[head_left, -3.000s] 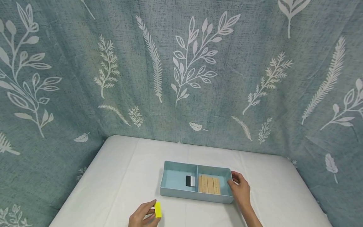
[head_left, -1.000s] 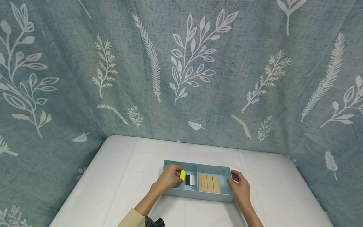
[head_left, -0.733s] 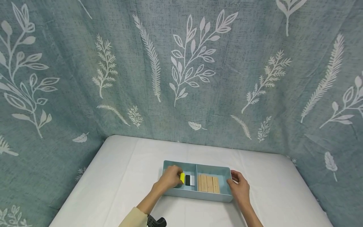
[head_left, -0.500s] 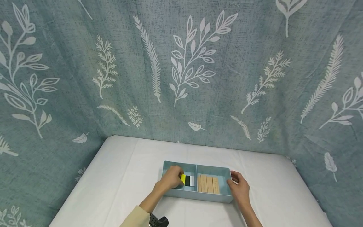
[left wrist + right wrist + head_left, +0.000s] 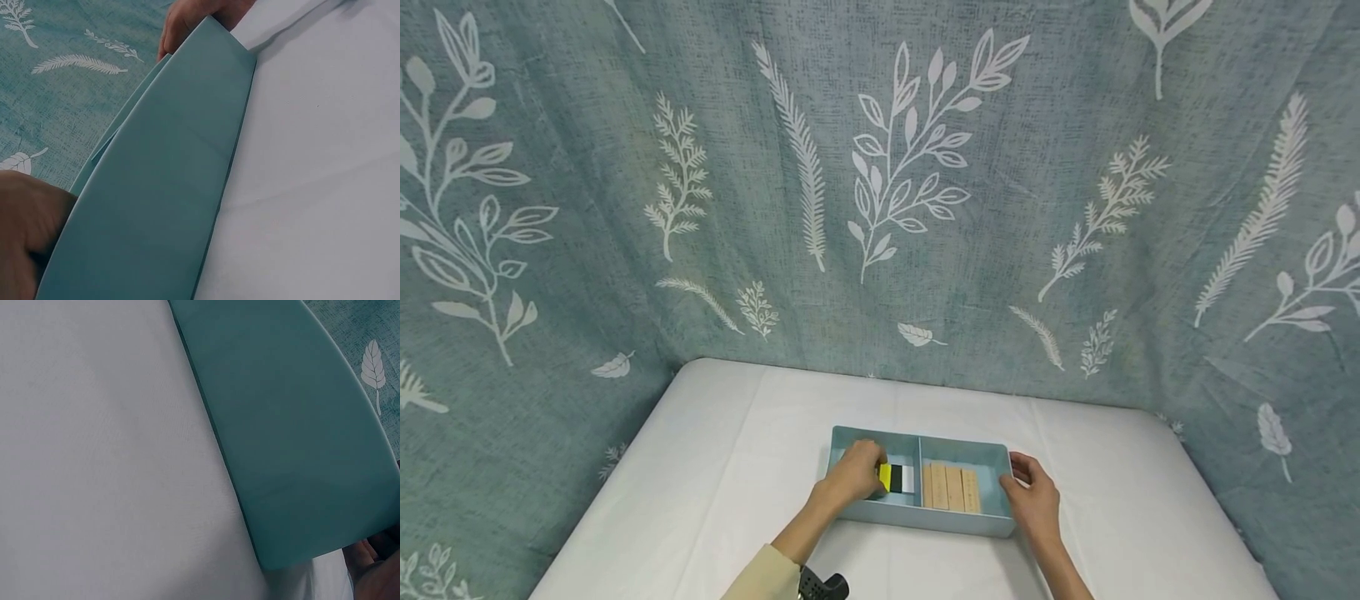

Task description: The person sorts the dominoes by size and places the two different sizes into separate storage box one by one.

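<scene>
A light blue two-compartment box [image 5: 925, 518] lies on the white surface. My left hand [image 5: 859, 471] reaches into its left compartment and pinches a small yellow block [image 5: 885, 477] between thumb and fingers. Right against that block stands a black block [image 5: 897, 478], and a white block [image 5: 908, 479] fills the space between it and the divider. In the left wrist view, the box's front wall hides the left fingertips [image 5: 31, 225] of the hand. My right hand [image 5: 1033, 496] grips the box's right end wall, thumb at the rim and fingers outside.
Several wooden blocks [image 5: 955, 487] stand side by side in the right compartment, near the divider [image 5: 920, 467]. A patterned blue-green curtain [image 5: 880, 208] rises behind and beside the white-covered table [image 5: 760, 433]. A black device [image 5: 823, 585] sits at the left wrist.
My left hand has carried the yellow block from in front of the box into the left compartment, then lowered it and moved it right against the black block. The right hand has kept its hold.
</scene>
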Motion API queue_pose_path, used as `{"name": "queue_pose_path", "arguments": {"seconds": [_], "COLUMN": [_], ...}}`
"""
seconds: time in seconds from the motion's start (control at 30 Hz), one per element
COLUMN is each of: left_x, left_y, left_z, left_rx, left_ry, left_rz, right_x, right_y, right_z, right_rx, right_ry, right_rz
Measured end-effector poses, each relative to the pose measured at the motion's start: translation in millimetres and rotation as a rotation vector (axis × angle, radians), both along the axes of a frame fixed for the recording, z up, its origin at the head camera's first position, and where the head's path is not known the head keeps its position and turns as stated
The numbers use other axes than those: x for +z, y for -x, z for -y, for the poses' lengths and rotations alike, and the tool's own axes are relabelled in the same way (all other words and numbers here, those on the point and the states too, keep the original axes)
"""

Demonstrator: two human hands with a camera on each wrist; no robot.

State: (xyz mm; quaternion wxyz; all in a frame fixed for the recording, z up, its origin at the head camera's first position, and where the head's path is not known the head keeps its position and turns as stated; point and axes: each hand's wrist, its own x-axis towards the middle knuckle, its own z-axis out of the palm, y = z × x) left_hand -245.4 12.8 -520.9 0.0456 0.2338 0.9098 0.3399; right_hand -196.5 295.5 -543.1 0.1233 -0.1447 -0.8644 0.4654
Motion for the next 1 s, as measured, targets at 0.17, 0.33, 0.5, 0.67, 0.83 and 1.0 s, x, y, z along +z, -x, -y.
{"name": "queue_pose_path", "arguments": {"seconds": [0.17,0.33,0.5,0.67,0.83,1.0], "left_x": [-0.9,-3.8,-3.3,-2.9,-1.9,-0.9], "left_y": [1.2,3.7,5.4,3.9,3.0,2.4], "left_z": [-1.5,0.1,0.0,-0.7,1.0,4.1], "left_rx": [0.009,0.005,0.001,0.002,0.006,0.017], "left_ry": [0.025,0.046,0.074,0.09,0.076,0.065], "left_rz": [-0.005,-0.002,0.018,0.029,0.019,0.027], "right_x": [1.4,0.4,-0.6,-0.7,-0.2,0.6], "right_y": [-0.8,-0.3,0.5,-0.8,-0.5,-0.1], "right_z": [0.1,2.2,3.0,1.7,1.5,2.5], "right_rx": [-0.002,-0.008,-0.025,-0.025,-0.018,-0.011], "right_ry": [0.002,0.007,0.005,0.016,0.018,0.008], "right_rz": [0.0,-0.016,-0.032,-0.028,-0.028,-0.037]}}
